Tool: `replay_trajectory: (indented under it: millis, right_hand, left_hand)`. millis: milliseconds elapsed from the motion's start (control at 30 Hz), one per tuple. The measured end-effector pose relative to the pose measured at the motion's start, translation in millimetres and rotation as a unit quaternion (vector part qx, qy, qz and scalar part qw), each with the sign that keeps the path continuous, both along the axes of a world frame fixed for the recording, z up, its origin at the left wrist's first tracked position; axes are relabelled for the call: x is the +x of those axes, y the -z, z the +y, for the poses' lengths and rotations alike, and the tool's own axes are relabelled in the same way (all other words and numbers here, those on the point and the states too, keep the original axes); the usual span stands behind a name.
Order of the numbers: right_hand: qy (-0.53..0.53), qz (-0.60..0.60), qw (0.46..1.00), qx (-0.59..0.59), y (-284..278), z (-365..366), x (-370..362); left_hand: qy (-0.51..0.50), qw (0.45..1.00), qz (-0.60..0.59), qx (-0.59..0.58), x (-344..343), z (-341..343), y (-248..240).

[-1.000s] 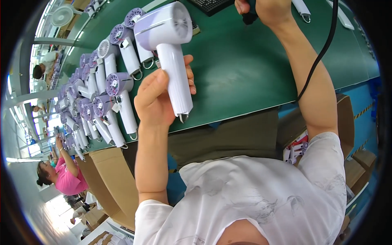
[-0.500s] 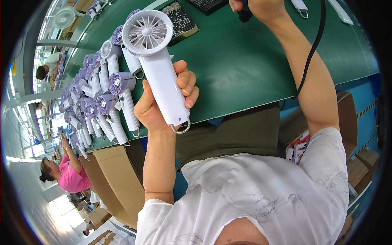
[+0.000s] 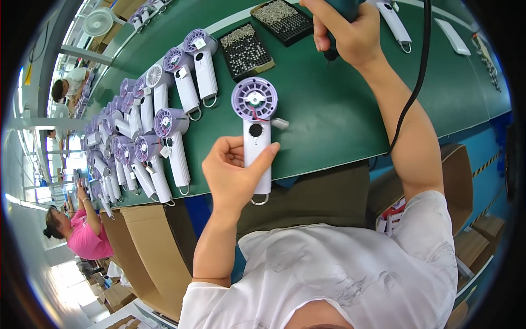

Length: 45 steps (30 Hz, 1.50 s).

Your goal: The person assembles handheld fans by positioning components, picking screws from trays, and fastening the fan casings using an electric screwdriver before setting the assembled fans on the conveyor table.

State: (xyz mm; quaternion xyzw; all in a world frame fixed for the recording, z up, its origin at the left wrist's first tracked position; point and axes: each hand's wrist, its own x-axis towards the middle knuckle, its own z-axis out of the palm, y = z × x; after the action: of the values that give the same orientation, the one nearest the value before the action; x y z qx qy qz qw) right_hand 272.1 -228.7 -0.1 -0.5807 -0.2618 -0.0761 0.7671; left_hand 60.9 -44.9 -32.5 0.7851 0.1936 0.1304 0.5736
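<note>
My left hand (image 3: 233,172) is closed round the white handle of a handheld fan (image 3: 255,100), near the table's front edge. The fan's purple round head faces up, showing a motor hub, red wires and a small white tag-like piece hanging at its right. A dark button panel sits on the handle, and a metal loop hangs from its lower end. Up at the right, my right hand (image 3: 356,38) grips a dark teal electric screwdriver (image 3: 344,6) with its thin bit pointing down, well apart from the fan. The tool's upper part is cut off by the picture's edge.
Many similar fans (image 3: 176,159) crowd the green table (image 3: 329,120) at left. Two black trays of small metal parts (image 3: 246,71) lie beyond my left hand. A black cable (image 3: 419,77) loops past my right arm. An open cardboard box (image 3: 150,241) stands below the table's edge.
My left hand has turned the fan over, from its white grille to its purple open side, and moved it lower and to the right. The right hand has come slightly nearer, still gripping the screwdriver.
</note>
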Motion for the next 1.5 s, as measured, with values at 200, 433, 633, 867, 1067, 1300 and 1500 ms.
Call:
replay_trajectory:
  millis: [200,433,633,867,1067,1300,1500]
  right_hand:
    - [0.017,0.007,1.000,-0.007,5.7,2.4,4.4]
    - [0.009,-0.027,0.999,-0.041,11.4,-2.6,13.3]
    - [0.029,0.012,0.999,-0.015,4.8,4.0,7.0]
    - [-0.023,-0.010,0.999,-0.021,12.6,2.5,7.4]
    - [-0.084,-0.064,0.994,0.005,24.5,1.9,17.8]
    - [-0.037,0.000,0.999,-0.001,10.5,5.4,18.5]
    - [-0.118,0.008,0.990,0.075,-23.3,20.7,36.0]
  left_hand:
    - [0.007,0.990,0.068,0.120,1.5,-10.7,-1.5]
    - [0.038,0.993,0.071,0.090,2.1,6.4,-11.9]
    - [0.239,0.932,-0.194,0.193,39.0,56.6,-15.6]
    - [0.327,0.918,-0.136,0.178,69.3,65.2,-12.0]
    - [0.325,0.932,-0.111,0.114,77.0,63.9,-6.7]
    - [0.312,0.938,-0.147,0.038,78.3,65.3,10.3]
    - [0.306,0.943,-0.126,0.038,77.3,62.0,8.8]
